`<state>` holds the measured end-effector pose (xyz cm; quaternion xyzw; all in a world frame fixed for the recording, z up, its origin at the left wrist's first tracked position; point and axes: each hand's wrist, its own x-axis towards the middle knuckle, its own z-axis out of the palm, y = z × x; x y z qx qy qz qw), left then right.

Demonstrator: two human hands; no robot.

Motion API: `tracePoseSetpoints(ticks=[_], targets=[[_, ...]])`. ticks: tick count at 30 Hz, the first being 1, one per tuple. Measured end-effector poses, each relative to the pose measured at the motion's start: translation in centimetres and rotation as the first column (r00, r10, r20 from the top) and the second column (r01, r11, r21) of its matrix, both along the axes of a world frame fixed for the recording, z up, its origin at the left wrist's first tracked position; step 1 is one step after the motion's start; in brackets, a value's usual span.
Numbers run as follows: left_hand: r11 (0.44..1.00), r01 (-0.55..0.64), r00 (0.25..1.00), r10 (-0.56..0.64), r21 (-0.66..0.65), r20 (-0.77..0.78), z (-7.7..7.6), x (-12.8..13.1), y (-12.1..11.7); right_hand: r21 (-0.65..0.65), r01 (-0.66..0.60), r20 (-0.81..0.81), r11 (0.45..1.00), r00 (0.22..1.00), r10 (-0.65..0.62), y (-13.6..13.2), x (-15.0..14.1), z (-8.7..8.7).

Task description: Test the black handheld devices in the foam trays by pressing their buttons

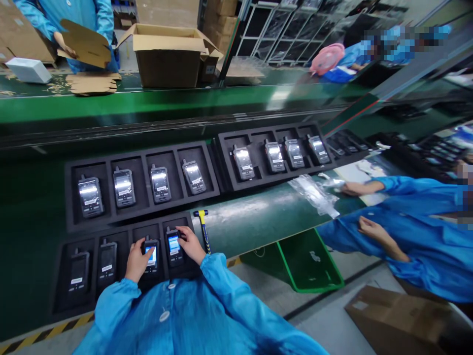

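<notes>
My left hand (136,261) grips a handheld radio (151,255) with a lit blue-and-white screen, thumb on its front and fingers along its side. My right hand (191,245) curls around the upper right side of a second lit handheld radio (174,246). Both devices sit in compartments of the near black foam tray (125,231). To the left in that tray lie two dark-screened radios, one in the end compartment (79,271) and one beside it (107,261). A small yellow and black hammer (203,229) lies just right of the tray.
Behind, two more foam trays (68,197) (236,185) hold several radios. Clear plastic bags (316,195) lie on the green bench (251,214). A green bin (314,266) stands below its edge. At right a co-worker's hands (373,229) are near; another person holds cardboard (84,47) across the line.
</notes>
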<state>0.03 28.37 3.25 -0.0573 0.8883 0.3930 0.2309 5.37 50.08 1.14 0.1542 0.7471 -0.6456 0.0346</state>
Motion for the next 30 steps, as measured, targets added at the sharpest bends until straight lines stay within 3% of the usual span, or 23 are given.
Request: tracePoseSetpoints(ticks=[10,27,30], targets=[[0.991,-0.016,1.0,0.013,0.137,0.023,-0.1,1.6,-1.6,0.004,-0.06,-0.02,0.998,0.998,0.06,0.2,0.2,0.6],[0.994,0.006,1.0,-0.003,0.108,-0.022,0.6,1.9,-0.2,0.001,-0.104,-0.063,0.995,0.993,0.104,0.3,0.1,0.4],[0.983,-0.063,0.998,0.058,0.174,0.033,1.2,1.9,-1.2,-0.049,-0.078,-0.053,0.996,0.996,0.075,0.5,0.7,0.5]])
